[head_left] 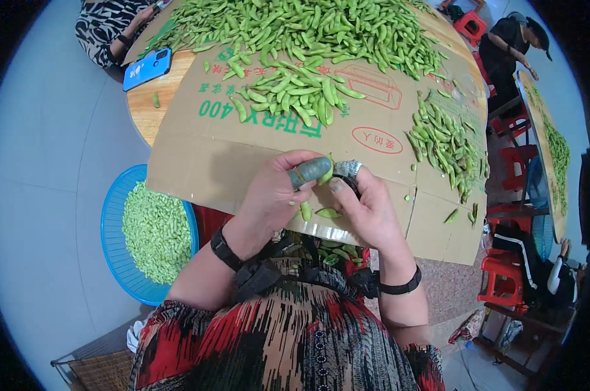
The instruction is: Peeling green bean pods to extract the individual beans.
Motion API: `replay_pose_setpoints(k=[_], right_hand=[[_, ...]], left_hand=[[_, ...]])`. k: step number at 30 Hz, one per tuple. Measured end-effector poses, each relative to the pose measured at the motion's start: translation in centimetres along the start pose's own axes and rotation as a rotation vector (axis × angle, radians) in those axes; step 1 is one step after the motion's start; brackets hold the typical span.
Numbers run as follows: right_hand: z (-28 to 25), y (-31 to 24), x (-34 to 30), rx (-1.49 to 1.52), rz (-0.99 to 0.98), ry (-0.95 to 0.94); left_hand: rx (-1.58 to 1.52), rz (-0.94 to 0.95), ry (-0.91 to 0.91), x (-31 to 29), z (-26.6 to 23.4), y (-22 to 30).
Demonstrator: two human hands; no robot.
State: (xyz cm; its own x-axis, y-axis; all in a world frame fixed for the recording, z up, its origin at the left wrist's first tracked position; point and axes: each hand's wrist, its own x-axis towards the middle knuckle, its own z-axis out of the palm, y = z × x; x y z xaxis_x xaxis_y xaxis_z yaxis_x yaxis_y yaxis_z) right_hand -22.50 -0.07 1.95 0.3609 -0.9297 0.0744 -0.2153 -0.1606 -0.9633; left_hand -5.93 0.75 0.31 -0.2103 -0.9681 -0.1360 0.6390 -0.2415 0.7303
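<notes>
My left hand is closed in a pinch, a grey-green cover over its thumb. It grips a green edamame pod above the near edge of the cardboard. My right hand meets it from the other side, its fingers closed against the same pod. One right finger has a silvery wrap; a dark thing beside the thumb is partly hidden and I cannot make it out. Below the hands lie a couple of loose pods. A small heap of pods rests on the cardboard just beyond.
A large pod pile covers the far table. Darker pods lie on the right of the cardboard. A blue basket of shelled beans stands low at left. A blue phone lies near another person's arm. Red stools stand at right.
</notes>
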Motion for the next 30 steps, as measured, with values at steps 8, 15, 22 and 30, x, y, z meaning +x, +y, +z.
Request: replay_pose_setpoints(k=[8,15,22,30], right_hand=[[-0.7,-0.3,-0.2,0.67,0.307,-0.287],[0.3,0.6,-0.1,0.371,0.125,-0.168],[0.3,-1.3,-0.4,1.01,0.515,-0.361],[2.7,-1.2,1.0,-0.277,-0.025,0.134]], left_hand=[[-0.25,-0.066,0.151,0.0,-0.1,-0.3],[-0.004,-0.026,0.113,-0.2,0.4,0.0],[-0.242,-0.18,-0.148,-0.3,-1.7,0.6],[0.354,0.061,0.008,0.5,-1.6,1.4]])
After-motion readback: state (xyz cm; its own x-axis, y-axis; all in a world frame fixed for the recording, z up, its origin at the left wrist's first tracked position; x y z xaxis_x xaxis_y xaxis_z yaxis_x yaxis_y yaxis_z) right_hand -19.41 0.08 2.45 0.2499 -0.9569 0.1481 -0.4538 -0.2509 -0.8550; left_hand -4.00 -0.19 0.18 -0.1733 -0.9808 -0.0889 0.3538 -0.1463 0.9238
